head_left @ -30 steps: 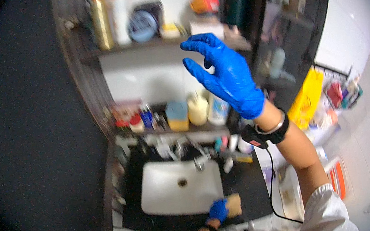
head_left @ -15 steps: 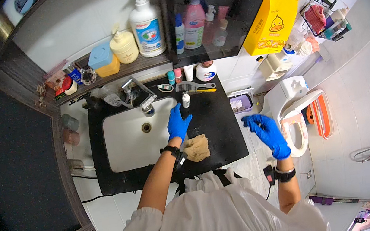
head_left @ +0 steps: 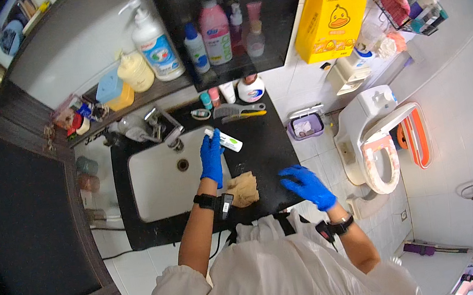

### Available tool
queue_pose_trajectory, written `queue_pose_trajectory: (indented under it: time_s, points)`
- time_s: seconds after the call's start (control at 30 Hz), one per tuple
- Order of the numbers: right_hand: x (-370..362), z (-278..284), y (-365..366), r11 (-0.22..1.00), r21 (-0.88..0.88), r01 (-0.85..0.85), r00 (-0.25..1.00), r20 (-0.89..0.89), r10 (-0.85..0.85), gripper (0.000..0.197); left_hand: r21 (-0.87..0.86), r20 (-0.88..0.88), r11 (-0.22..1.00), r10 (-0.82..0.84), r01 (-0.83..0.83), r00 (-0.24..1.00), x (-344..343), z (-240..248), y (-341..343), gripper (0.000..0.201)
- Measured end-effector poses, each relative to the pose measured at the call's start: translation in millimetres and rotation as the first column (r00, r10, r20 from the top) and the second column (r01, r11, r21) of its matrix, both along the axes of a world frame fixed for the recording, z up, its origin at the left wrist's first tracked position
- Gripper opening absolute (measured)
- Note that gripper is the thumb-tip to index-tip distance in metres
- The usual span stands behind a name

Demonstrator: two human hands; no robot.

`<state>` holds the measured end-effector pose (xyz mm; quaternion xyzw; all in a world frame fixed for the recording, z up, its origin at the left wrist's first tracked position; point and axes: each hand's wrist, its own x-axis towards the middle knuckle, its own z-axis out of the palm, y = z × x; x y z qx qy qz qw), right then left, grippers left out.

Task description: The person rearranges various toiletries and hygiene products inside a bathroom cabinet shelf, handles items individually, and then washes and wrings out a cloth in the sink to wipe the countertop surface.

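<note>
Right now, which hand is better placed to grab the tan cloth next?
Probably the right hand: it looks empty and is near the tan cloth, while the left hand holds a white bottle.

From my station I see the sink (head_left: 158, 187) set in the counter (head_left: 264, 150); relative to it, tube (head_left: 230, 143) at two o'clock, cloth (head_left: 243, 190) at four, toilet (head_left: 351, 147) at three.

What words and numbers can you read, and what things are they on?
I won't copy the words, but I can show where print is:
Pink bottle: large letters on its front.
Yellow bag: small print above and below a duck's head.
White pump bottle: colourful label, print too small to read.
Small white bottle in the left hand: green mark, print too small to read.
</note>
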<state>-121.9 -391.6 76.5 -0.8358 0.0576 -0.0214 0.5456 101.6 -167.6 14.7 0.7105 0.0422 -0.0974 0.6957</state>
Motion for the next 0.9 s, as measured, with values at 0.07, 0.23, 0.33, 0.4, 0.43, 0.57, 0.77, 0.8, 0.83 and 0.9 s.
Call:
queue_pose_trajectory:
  time_s: [0.07, 0.23, 0.33, 0.4, 0.43, 0.57, 0.77, 0.8, 0.83, 0.9]
  points:
    - [22.7, -31.2, 24.8, 0.949, -0.239, -0.204, 0.976, 0.024, 0.216, 0.043, -0.157, -0.177, 0.986, 0.030, -0.058, 0.984, -14.4, 15.8, 17.4, 0.039]
    - [67.0, -77.1, 91.8, 0.810, -0.422, -0.407, 0.859, 0.124, 0.496, 0.060, -0.179, 0.034, 0.983, -0.025, 0.031, 0.999, -70.6, 12.4, 71.7, 0.047]
    - [78.4, -104.7, 110.9, 0.629, -0.539, -0.560, 0.706, 0.088, 0.703, 0.048, 0.312, 0.291, 0.949, -0.142, 0.047, 0.946, -93.3, 33.4, 84.2, 0.044]
    - [83.6, -125.3, 113.6, 0.631, -0.465, -0.620, 0.709, 0.011, 0.705, 0.044, -0.414, -0.003, 0.910, -0.038, 0.033, 0.999, -91.7, 25.2, 94.0, 0.050]
    - [85.8, -128.7, 114.0, 0.646, -0.387, -0.658, 0.719, -0.068, 0.692, 0.040, -0.671, -0.179, 0.733, -0.013, -0.113, 0.984, -90.5, 24.5, 97.9, 0.056]
    - [93.5, -95.5, 115.2, 0.807, -0.082, -0.585, 0.809, 0.001, 0.587, 0.035, -0.378, 0.078, 0.925, 0.085, -0.050, 0.993, -97.9, 26.1, 109.9, 0.055]
    - [100.4, 14.1, 130.7, 0.928, 0.310, -0.208, 0.928, 0.362, 0.087, 0.040, 0.196, 0.100, 0.981, -0.013, -0.007, 0.995, -95.7, 66.0, 84.9, 0.044]
    - [94.3, 28.9, 129.5, 0.934, 0.275, -0.228, 0.936, 0.327, 0.132, 0.043, 0.289, 0.122, 0.957, -0.051, 0.013, 0.991, -100.1, 75.6, 80.6, 0.043]
    - [89.7, 41.4, 133.0, 0.941, 0.228, -0.250, 0.918, 0.366, 0.155, 0.044, 0.217, 0.117, 0.976, -0.046, 0.019, 0.992, -107.0, 79.0, 74.4, 0.042]
    - [81.8, 33.2, 139.5, 0.952, 0.188, -0.243, 0.900, 0.411, 0.149, 0.038, -0.066, -0.007, 0.998, -0.002, 0.002, 1.000, -116.0, 75.5, 62.7, 0.042]
